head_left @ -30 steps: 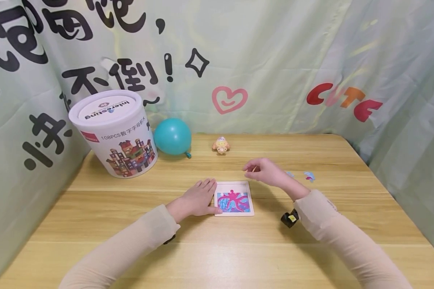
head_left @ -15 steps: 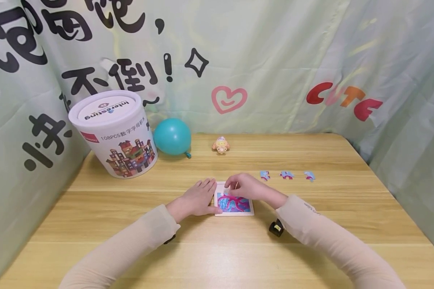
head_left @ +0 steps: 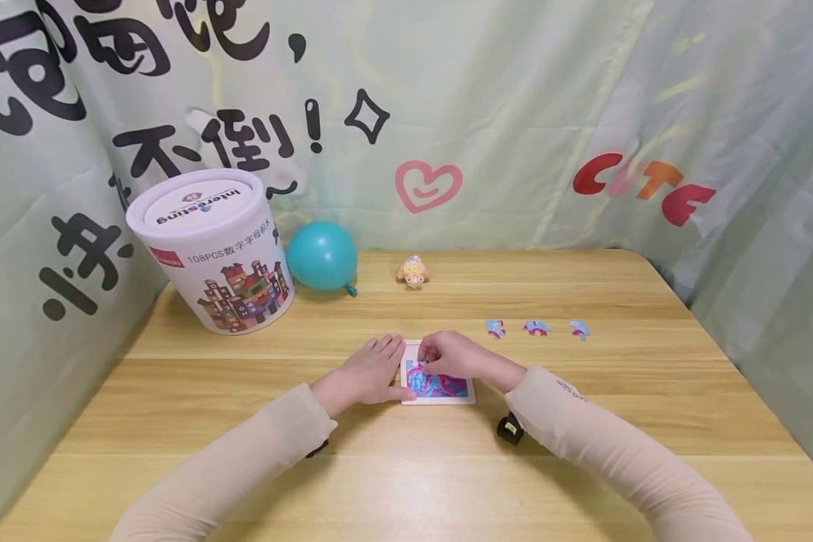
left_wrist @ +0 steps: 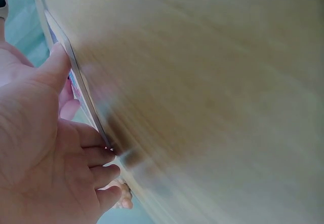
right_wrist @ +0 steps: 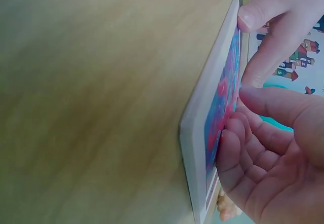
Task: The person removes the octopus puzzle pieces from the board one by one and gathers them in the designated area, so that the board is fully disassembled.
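Note:
A small white-framed jigsaw puzzle (head_left: 440, 388) with a pink octopus on blue lies on the table. My left hand (head_left: 373, 370) rests at its left side, fingers extended; the thumb touches the front left corner of the frame, also seen in the left wrist view. My right hand (head_left: 455, 354) is over the puzzle's upper part, its curled fingers and thumb pinching a puzzle piece down at the picture. That piece is mostly hidden by the fingers. In the right wrist view the fingertips (right_wrist: 229, 145) meet the picture surface.
Three loose puzzle pieces, a left one (head_left: 495, 329), a middle one (head_left: 536, 328) and a right one (head_left: 579, 329), lie in a row behind the right forearm. Farther back stand a white bucket (head_left: 210, 256), a teal balloon (head_left: 322, 256) and a small figurine (head_left: 413, 272).
My right hand has come left and toward me from behind the puzzle, carrying a piece down onto its upper part. My left hand has stayed in place.

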`<state>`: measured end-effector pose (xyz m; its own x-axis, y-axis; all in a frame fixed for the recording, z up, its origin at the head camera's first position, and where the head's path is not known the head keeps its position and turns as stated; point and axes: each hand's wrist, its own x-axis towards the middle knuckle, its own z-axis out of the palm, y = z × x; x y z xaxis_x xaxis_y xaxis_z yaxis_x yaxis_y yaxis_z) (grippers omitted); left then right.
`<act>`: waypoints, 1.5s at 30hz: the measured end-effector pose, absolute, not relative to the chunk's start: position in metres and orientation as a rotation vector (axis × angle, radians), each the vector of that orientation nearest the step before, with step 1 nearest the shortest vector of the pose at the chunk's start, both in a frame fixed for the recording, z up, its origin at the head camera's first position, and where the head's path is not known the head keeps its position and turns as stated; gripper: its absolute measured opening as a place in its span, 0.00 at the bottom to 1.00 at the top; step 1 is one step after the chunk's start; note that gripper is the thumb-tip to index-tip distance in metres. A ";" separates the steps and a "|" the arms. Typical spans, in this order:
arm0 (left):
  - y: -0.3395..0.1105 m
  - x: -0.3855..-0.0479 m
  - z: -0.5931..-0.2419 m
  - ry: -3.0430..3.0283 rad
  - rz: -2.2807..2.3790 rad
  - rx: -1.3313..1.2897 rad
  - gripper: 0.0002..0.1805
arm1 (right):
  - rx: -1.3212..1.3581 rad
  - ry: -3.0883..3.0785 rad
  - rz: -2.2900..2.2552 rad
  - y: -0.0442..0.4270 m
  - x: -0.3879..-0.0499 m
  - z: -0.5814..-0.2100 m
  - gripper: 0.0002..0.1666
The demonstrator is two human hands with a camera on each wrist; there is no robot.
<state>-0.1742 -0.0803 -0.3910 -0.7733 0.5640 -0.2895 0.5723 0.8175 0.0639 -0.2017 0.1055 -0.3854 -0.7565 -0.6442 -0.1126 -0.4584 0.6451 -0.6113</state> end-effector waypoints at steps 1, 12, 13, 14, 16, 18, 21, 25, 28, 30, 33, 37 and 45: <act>-0.080 -0.174 -0.390 2.707 -0.044 0.867 0.50 | -0.884 2.541 -0.840 0.106 -0.202 -0.385 0.05; -0.080 -0.173 -0.389 2.704 -0.051 0.867 0.50 | -0.827 2.461 -1.006 0.110 -0.205 -0.386 0.03; -0.080 -0.173 -0.389 2.704 -0.052 0.867 0.50 | -0.810 2.459 -1.012 0.110 -0.205 -0.386 0.02; -0.080 -0.173 -0.389 2.704 -0.052 0.865 0.50 | -0.791 2.456 -1.018 0.111 -0.205 -0.387 0.02; -0.080 -0.174 -0.389 2.702 -0.053 0.862 0.50 | -0.764 2.450 -1.032 0.112 -0.205 -0.388 0.01; -0.080 -0.174 -0.389 2.698 -0.055 0.858 0.50 | -0.734 2.437 -1.050 0.112 -0.205 -0.388 0.01; -0.079 -0.173 -0.389 2.698 -0.047 0.858 0.51 | -0.708 2.406 -1.093 0.114 -0.205 -0.389 0.01; -0.079 -0.172 -0.388 2.705 -0.041 0.867 0.50 | -0.686 2.386 -1.152 0.118 -0.205 -0.386 0.02; -0.080 -0.172 -0.388 2.705 -0.044 0.867 0.50 | -0.669 2.404 -1.169 0.125 -0.205 -0.383 0.02; -0.080 -0.172 -0.388 2.702 -0.045 0.865 0.50 | -0.654 2.424 -1.167 0.131 -0.205 -0.381 0.03; -0.080 -0.172 -0.388 2.700 -0.042 0.863 0.50 | -0.622 2.445 -1.169 0.143 -0.205 -0.378 0.03; -0.080 -0.171 -0.388 2.699 -0.043 0.866 0.50 | -0.597 2.466 -1.180 0.163 -0.206 -0.375 0.03; -0.081 -0.172 -0.389 2.701 -0.039 0.870 0.50 | -0.621 2.524 -1.171 0.203 -0.207 -0.380 0.06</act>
<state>-0.1718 -0.0805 -0.3893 -0.7707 0.5659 -0.2929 0.5742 0.8161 0.0658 -0.2069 0.2033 -0.3803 -0.8650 -0.4955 -0.0787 -0.2599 0.5768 -0.7744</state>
